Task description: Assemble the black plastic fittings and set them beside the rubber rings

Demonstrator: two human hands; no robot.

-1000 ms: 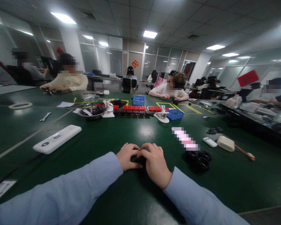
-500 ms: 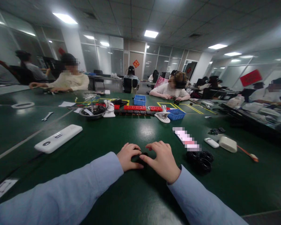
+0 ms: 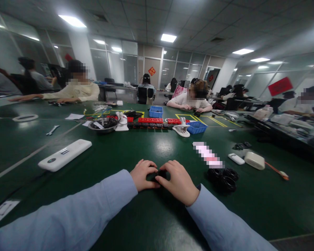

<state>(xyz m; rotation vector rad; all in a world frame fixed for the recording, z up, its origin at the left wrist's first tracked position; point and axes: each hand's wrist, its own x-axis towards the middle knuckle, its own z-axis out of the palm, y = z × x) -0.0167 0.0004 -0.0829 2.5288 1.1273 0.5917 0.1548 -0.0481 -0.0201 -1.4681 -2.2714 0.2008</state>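
A small black round piece (image 3: 161, 173) sits between my two hands, low over the green table, and much of it is hidden by fingers. My left hand (image 3: 144, 175) curls round its left side, thumb below and fingers above. From the right, my right hand (image 3: 178, 181) grips it between thumb and bent fingers. Several black ring-shaped coils (image 3: 228, 183) lie in a cluster to the right of my right hand; whether they match the held piece I cannot tell.
Beyond my hands stand red power-strip-like bars (image 3: 150, 120), blue baskets (image 3: 197, 127) and a metal bowl (image 3: 103, 129) of dark parts. A white oblong device (image 3: 65, 155) and a wrench (image 3: 52, 130) lie left. A white box (image 3: 254, 161) lies right. Co-workers sit across the table.
My right hand's fingers have come down and closed in on the black piece. My left hand has hardly moved. At the far left, a co-worker's arm has stretched outward.
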